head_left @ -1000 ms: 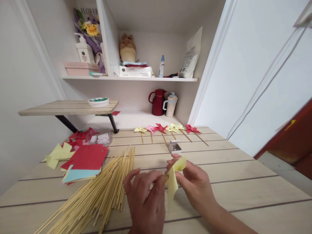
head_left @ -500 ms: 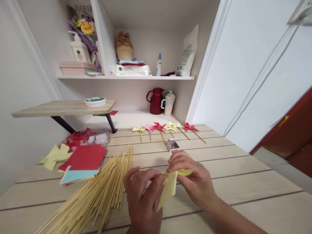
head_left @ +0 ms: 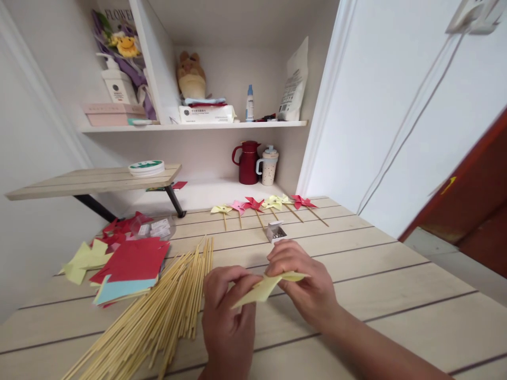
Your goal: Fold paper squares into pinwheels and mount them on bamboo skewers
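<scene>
Both the left hand [head_left: 229, 314] and the right hand [head_left: 304, 282] are closed on one piece of yellow paper [head_left: 261, 290], which is held up on the near side of the small box [head_left: 277, 231]. The paper is bent, so that one looks about half made. Some fingertips are hidden, and it cannot be told if a stick or a pin has been put in. Shiny bits are kept in the box. Behind the box, six pinwheels [head_left: 254, 204] on sticks are laid in a row on the surface [head_left: 380, 279]; those look done. To the left of the box, a big pile of thin sticks [head_left: 158, 311] is left to be used. Farther left of the box, red sheets [head_left: 134, 259] and blue sheets [head_left: 125, 289] are stacked, and a yellow cut shape [head_left: 84, 259] is set beside them, with no stick seen on it.
</scene>
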A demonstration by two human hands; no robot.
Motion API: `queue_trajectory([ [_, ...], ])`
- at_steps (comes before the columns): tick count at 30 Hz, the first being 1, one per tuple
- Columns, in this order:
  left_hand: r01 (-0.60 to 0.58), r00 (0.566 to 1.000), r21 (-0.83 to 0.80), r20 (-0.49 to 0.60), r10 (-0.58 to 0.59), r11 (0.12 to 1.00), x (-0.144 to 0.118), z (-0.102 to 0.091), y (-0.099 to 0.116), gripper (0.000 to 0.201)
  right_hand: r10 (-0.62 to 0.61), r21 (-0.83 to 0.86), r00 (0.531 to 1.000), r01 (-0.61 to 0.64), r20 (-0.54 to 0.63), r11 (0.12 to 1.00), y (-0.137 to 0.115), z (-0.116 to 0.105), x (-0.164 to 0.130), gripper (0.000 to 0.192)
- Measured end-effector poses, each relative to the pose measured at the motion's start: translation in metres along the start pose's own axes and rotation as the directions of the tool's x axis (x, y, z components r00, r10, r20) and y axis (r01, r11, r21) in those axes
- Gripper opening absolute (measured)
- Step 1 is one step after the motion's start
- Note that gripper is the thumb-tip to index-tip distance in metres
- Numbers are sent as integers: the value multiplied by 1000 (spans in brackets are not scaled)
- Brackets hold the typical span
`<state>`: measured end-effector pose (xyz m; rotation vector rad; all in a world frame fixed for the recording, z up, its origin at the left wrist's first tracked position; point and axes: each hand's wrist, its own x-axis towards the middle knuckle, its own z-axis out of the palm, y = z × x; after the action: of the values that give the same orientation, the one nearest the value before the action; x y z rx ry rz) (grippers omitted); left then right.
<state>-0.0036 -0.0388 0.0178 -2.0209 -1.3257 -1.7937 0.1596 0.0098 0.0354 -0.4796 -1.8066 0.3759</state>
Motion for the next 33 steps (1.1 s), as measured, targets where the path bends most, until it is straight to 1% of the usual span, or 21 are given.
queue_trajectory([
  [4,-76,996,34,48,75,997,2,-4,-2,32,13,37,1000,-12,-18,999,3,0,1,13],
  [7,-128,991,74,32,126,989,2,-7,-3,32,-7,51,1000,8,-6,999,4,-1,0,13],
  [11,-151,988,115,6,152,982,4,-8,-3,30,-2,72,1000,1,13,997,5,-1,-1,12],
  [14,-194,981,134,1,196,972,7,-8,1,30,2,71,1000,-3,11,997,4,-2,-1,10],
  [18,-260,965,164,12,261,952,11,-10,5,30,-34,74,999,33,20,997,3,-3,0,9],
  [24,-282,959,190,17,284,940,11,-11,6,32,-32,66,998,29,54,997,0,-5,1,16],
  [30,-266,962,171,-7,271,949,8,-6,3,30,4,37,999,-6,41,999,0,-3,3,10],
  [33,-244,968,189,-13,251,951,6,-4,-2,30,48,32,998,-49,30,998,1,-1,2,9],
])
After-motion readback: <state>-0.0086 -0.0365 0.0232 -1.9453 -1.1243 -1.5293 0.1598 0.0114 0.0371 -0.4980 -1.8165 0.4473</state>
